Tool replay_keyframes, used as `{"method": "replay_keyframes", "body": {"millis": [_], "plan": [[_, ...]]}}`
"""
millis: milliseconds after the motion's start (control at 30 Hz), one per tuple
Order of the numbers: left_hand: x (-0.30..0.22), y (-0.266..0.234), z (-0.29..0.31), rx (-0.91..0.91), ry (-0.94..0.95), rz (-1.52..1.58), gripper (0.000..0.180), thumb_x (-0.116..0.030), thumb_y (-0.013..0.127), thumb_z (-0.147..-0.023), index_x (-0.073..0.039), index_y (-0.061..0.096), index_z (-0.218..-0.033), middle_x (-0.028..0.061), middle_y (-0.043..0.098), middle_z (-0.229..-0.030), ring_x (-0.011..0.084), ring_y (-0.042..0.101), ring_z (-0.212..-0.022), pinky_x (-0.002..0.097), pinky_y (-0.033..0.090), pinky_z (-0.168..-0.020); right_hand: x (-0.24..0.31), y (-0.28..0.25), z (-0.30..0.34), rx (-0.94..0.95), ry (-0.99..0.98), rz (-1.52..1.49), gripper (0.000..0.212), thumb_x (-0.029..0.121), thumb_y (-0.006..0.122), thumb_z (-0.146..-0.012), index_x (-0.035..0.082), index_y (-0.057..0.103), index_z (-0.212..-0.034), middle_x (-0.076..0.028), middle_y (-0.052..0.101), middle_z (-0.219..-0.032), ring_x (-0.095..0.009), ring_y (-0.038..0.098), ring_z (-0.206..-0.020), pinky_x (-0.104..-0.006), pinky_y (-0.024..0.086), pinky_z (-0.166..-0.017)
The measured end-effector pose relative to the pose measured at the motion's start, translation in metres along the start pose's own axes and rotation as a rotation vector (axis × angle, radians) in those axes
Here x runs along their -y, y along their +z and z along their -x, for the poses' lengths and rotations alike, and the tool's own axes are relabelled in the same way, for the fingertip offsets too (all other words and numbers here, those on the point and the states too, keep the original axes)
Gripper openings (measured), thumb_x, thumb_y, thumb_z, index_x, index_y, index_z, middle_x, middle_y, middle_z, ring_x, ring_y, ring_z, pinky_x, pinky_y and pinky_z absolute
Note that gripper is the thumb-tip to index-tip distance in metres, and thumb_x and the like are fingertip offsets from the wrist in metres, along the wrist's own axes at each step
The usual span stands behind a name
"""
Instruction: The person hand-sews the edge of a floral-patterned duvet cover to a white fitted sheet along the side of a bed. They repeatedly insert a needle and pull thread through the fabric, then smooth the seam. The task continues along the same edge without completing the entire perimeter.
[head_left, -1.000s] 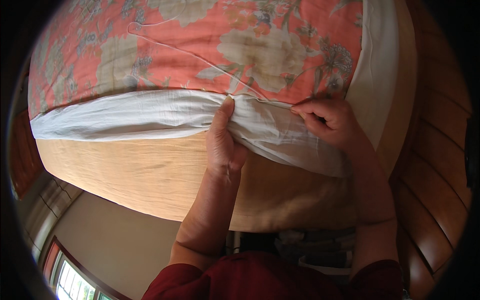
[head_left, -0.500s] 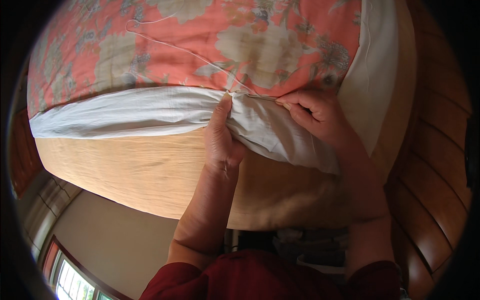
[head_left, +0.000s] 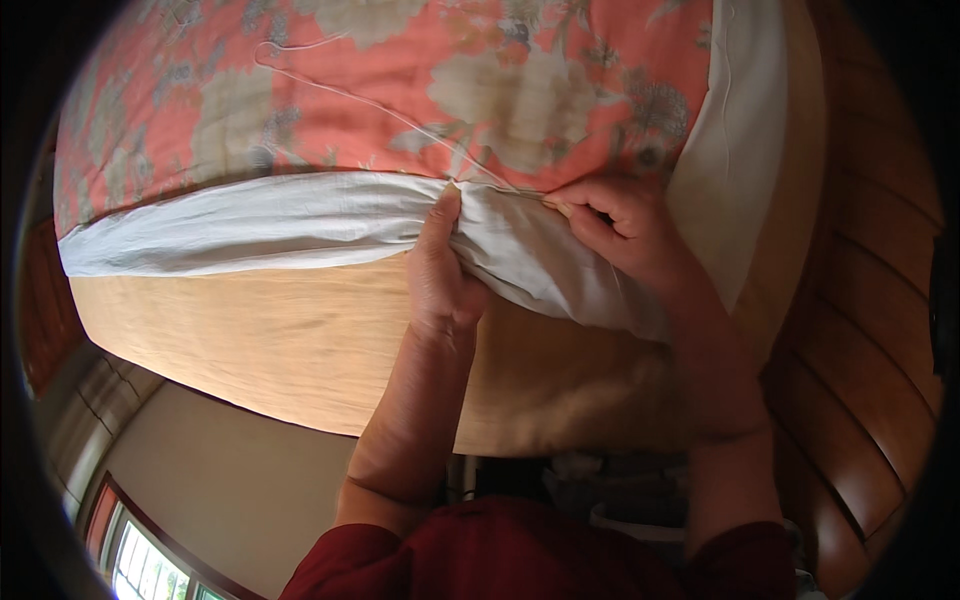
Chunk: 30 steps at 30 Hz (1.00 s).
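A quilt with a coral floral top (head_left: 350, 115) has a white cloth border (head_left: 250, 222) folded along its near edge. My left hand (head_left: 440, 270) grips the bunched white border, its thumb on top at the seam. Just right of it my right hand (head_left: 620, 222) is closed in a pinch at the same seam, the fingertips against the cloth edge. Whatever lies between those fingertips is too small to make out. A loose white thread (head_left: 385, 110) runs over the floral top down to the seam between my hands.
Under the quilt lies a tan bed sheet (head_left: 250, 325). More white cloth (head_left: 735, 170) hangs along the right side, with a thread on it. Wooden flooring (head_left: 850, 380) shows at the right, and a window (head_left: 145, 560) at the lower left.
My right hand has shifted very slightly left along the seam, still pinching. The left hand keeps its hold in nearly the same place, and the thread lies almost unchanged.
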<state>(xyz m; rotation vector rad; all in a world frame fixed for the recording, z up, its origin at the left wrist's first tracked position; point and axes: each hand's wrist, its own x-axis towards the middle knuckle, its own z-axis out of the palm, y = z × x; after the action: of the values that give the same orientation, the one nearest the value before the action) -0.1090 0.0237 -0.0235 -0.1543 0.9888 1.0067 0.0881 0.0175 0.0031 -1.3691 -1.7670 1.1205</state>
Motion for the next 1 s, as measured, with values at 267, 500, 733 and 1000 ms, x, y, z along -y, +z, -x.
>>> {"method": "replay_keyframes", "body": {"millis": [267, 500, 733, 1000], "plan": [[0.002, 0.01, 0.006, 0.019, 0.018, -0.014, 0.031, -0.022, 0.056, -0.088, -0.002, 0.053, -0.111, 0.0081, 0.06, -0.105, 0.0212, 0.056, -0.097, 0.0362, 0.045, -0.088, -0.005, 0.004, 0.007, -0.061, 0.067, -0.05, 0.018, -0.003, 0.056, -0.082, 0.0, 0.063, -0.098, -0.004, 0.066, -0.081, -0.007, 0.06, -0.073, -0.0211, 0.046, -0.065], [0.005, 0.01, 0.01, 0.032, 0.014, 0.033, 0.031, -0.025, 0.054, -0.088, -0.005, 0.053, -0.113, 0.0074, 0.059, -0.105, 0.0213, 0.055, -0.098, 0.0364, 0.044, -0.088, 0.011, -0.011, 0.009, -0.005, 0.083, 0.023, 0.015, -0.003, 0.056, -0.081, 0.0, 0.064, -0.094, -0.005, 0.066, -0.079, -0.007, 0.058, -0.066, -0.0218, 0.046, -0.059], [0.001, 0.008, 0.014, 0.105, -0.009, 0.109, 0.03, -0.017, 0.062, -0.084, -0.001, 0.055, -0.108, 0.0083, 0.06, -0.104, 0.0206, 0.056, -0.097, 0.0351, 0.044, -0.089, 0.045, -0.011, -0.006, 0.026, 0.166, 0.176, 0.013, 0.0, 0.058, -0.08, 0.001, 0.064, -0.092, -0.008, 0.067, -0.08, -0.011, 0.059, -0.064, -0.0243, 0.047, -0.058], [0.0, 0.006, 0.013, 0.089, -0.026, 0.111, 0.03, -0.014, 0.06, -0.085, 0.001, 0.054, -0.11, 0.0088, 0.06, -0.103, 0.0202, 0.057, -0.094, 0.0334, 0.046, -0.086, 0.056, 0.002, -0.02, 0.029, 0.159, 0.253, 0.011, 0.004, 0.06, -0.08, 0.002, 0.064, -0.09, -0.009, 0.065, -0.077, -0.013, 0.061, -0.064, -0.0272, 0.046, -0.057]]}}
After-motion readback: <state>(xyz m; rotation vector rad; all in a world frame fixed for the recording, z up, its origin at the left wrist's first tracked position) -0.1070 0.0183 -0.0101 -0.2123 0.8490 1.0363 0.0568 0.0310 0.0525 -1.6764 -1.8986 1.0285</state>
